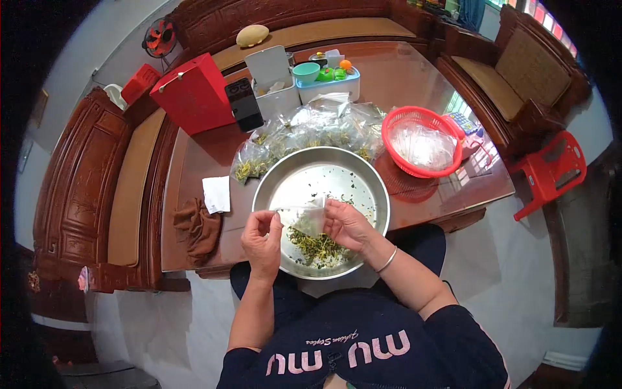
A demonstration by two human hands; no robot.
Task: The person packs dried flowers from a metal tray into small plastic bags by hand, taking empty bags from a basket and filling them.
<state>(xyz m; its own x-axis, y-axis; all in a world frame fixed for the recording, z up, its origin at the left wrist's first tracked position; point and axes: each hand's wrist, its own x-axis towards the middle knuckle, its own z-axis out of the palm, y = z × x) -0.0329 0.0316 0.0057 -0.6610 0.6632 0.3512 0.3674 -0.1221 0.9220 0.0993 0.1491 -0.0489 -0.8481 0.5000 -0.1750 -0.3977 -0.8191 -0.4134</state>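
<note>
Between my two hands, a small clear plastic bag (307, 221) is stretched over a wide round metal pan (385, 206). My left hand (262, 241) pinches the bag's left end between thumb and finger. On the other side, my right hand (348, 225) grips the bag's right edge, its fingers closed. Dried yellow-green herbs (317, 251) lie in a heap in the near part of the pan, with dark bits scattered farther back. Whether the bag has anything inside is hard to make out.
Behind the pan lie several filled clear bags (249, 163). A red basket (387, 144) of empty bags stands right. Farther back are a red paper bag (194, 94), a phone (243, 104) and a white box (278, 100). A brown cloth (197, 228) and white paper (216, 194) lie left.
</note>
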